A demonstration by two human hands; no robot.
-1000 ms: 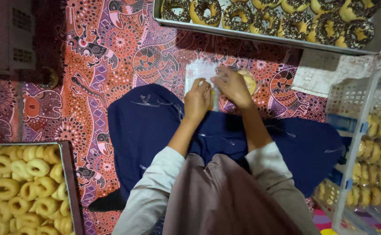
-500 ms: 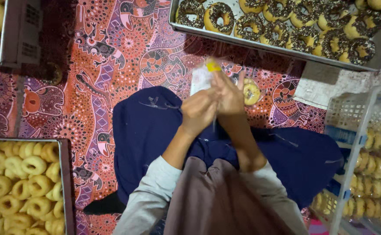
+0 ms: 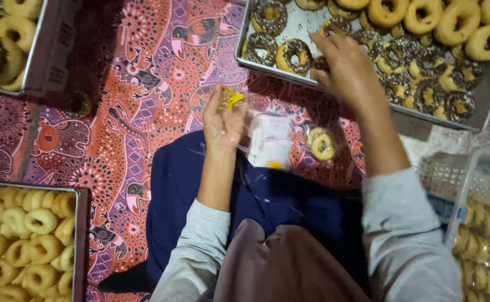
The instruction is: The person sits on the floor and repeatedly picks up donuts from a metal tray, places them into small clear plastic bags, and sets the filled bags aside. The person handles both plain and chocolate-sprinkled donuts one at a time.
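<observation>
Right hand (image 3: pixel 348 70) – fingers curled down on a chocolate-sprinkled ring doughnut (image 3: pixel 318 62) in the long metal tray (image 3: pixel 482 120), grip likely closed but partly hidden | Left hand (image 3: pixel 222 120) – nearer the body than the tray, fingers pinched on small yellow ties (image 3: pixel 231 98) | Clear plastic bag (image 3: pixel 268 140) – just right of left hand, long axis pointing toward the tray | Bagged doughnut (image 3: pixel 322 144) beside it.

**Home doughnut workshop on the floor**

This looks like a small home bakery at work on the floor: a patterned red cloth (image 3: pixel 144 84) is spread out, ringed by metal trays of plain doughnuts (image 3: pixel 27 246), a tray of sprinkled ones (image 3: pixel 479 120), and a plastic crate of bagged doughnuts (image 3: pixel 479 223).
</observation>
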